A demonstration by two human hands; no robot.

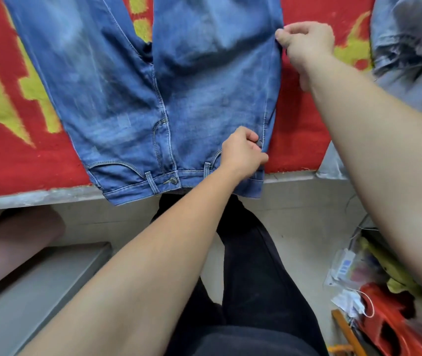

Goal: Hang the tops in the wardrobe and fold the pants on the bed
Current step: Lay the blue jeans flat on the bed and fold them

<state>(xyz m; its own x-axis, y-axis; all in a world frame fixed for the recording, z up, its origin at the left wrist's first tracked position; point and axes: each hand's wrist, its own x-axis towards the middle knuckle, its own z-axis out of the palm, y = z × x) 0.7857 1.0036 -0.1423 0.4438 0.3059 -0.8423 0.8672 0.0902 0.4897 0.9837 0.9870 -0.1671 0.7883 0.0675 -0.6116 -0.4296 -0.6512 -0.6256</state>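
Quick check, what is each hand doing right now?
Left hand: closed, gripping the jeans at the side near the waistband.
Right hand: closed, pinching the same side edge farther up the leg.

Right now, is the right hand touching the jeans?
Touching. The head view shows the right hand pinching the jeans at their side edge, with no gap between them.

Left hand [240,151] and right hand [306,42] pinch the jeans [192,86] along one edge.
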